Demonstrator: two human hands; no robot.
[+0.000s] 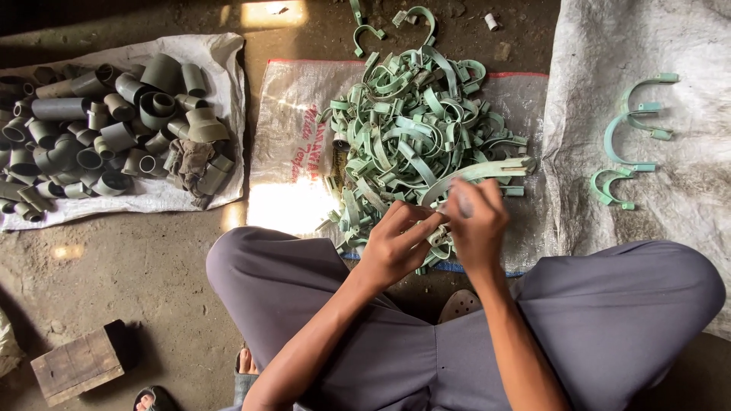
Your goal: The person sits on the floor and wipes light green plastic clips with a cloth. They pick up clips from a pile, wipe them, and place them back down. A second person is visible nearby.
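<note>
A heap of several pale green plastic pipe clamps [415, 122] lies on a white woven sack [293, 129] in front of me. My left hand [396, 242] and my right hand [476, 221] meet at the near edge of the heap. Together they grip one long green clamp [487, 169] whose strip runs up to the right. My right fingers pinch its near end, and my left fingers press against it from the left. My knees in grey trousers spread to either side below.
Grey pipe fittings [106, 129] are piled on a sack at the left. Three green clamps [632, 129] lie apart on a white sack [655, 46] at the right. A wooden block [76, 365] sits on the dirt floor at lower left. A sandal [459, 304] is between my legs.
</note>
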